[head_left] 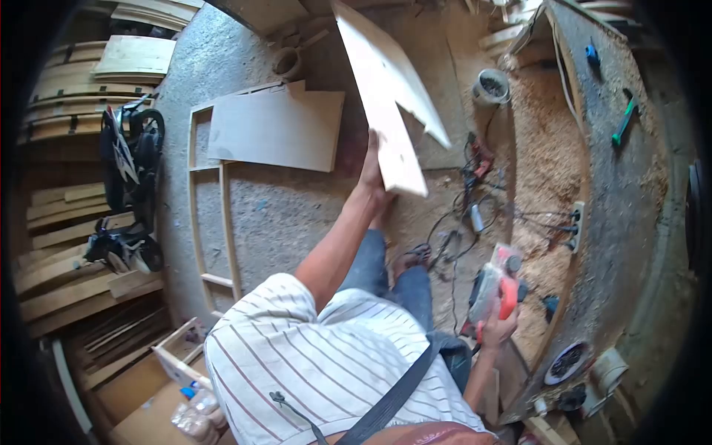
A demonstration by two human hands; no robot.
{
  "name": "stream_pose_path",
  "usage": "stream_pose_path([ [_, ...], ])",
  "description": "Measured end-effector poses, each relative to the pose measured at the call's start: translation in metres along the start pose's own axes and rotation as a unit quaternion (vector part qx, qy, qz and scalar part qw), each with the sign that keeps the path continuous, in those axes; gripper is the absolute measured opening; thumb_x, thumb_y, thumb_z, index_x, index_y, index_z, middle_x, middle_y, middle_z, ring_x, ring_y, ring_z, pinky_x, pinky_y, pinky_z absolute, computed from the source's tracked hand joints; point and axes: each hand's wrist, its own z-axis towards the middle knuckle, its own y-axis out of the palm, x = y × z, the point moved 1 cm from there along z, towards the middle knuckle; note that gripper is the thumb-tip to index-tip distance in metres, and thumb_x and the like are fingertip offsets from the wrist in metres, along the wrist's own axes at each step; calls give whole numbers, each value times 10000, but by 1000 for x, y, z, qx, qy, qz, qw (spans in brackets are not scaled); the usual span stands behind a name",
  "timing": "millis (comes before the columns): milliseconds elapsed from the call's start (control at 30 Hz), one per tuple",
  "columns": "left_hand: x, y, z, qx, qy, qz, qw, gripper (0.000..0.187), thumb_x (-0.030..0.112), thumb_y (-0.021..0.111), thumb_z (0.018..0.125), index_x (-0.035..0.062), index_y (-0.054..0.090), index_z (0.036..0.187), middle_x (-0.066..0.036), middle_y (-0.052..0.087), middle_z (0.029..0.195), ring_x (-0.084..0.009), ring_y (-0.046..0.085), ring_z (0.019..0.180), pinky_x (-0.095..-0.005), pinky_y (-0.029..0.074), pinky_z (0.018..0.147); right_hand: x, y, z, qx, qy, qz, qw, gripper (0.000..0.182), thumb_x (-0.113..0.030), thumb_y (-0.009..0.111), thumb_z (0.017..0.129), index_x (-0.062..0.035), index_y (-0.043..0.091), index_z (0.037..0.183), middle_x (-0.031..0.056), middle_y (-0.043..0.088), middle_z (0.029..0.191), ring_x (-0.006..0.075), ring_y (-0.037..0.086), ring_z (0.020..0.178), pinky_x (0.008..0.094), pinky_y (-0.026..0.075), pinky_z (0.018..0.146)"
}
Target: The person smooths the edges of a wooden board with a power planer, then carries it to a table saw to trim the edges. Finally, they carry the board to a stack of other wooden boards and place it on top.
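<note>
My left hand (pixel 377 174) is wrapped around the near end of a pale wooden piece (pixel 378 104), held up off the floor and tilted away from me. Two long pale strips show on it, with a pointed gap between them. Low on the right, my right hand (pixel 498 328) grips the red handle of an electric planer (pixel 493 289). Its grey flat side faces up, and part of its body is hidden by the handle and my fingers. The planer is beside the bench edge, above the shavings.
A pale panel (pixel 274 130) lies over a wooden frame (pixel 226 230) on the floor. Cables (pixel 454 245) run near my foot toward a power strip (pixel 577 226). Wood shavings (pixel 547 141), a bucket (pixel 491 87), a green-handled hammer (pixel 624 122) and a toy-like motorcycle (pixel 130 156) are around.
</note>
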Motion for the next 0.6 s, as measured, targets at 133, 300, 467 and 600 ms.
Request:
stream_pose_path([
  [133,54,34,16,-35,-19,-74,996,1075,855,564,722,101,357,1460,-222,541,1280,-485,571,1131,-698,465,949,-18,7,-2,21,-9,36,999,465,-351,662,922,9,603,1211,188,647,1023,332,645,881,426,492,781],
  [300,114,49,29,-46,-51,-149,986,1143,918,471,708,130,306,1520,-249,442,1427,-514,413,1322,-722,322,1076,-78,25,6,32,5,65,997,466,-366,647,928,16,581,1187,171,604,869,295,616,646,413,484,559],
  [467,162,65,45,-93,-52,-146,984,1177,986,398,648,147,395,1473,-184,510,1371,-432,475,1280,-691,306,1089,-89,51,21,-6,54,17,998,534,-402,651,914,63,583,1167,245,612,879,431,600,872,487,460,813],
  [600,195,70,61,-160,-71,-210,962,1203,1000,379,635,146,380,1482,-194,488,1390,-422,457,1279,-677,322,1076,-124,68,32,18,-20,34,999,594,-406,657,918,103,551,1206,234,613,833,380,628,733,461,497,693],
])
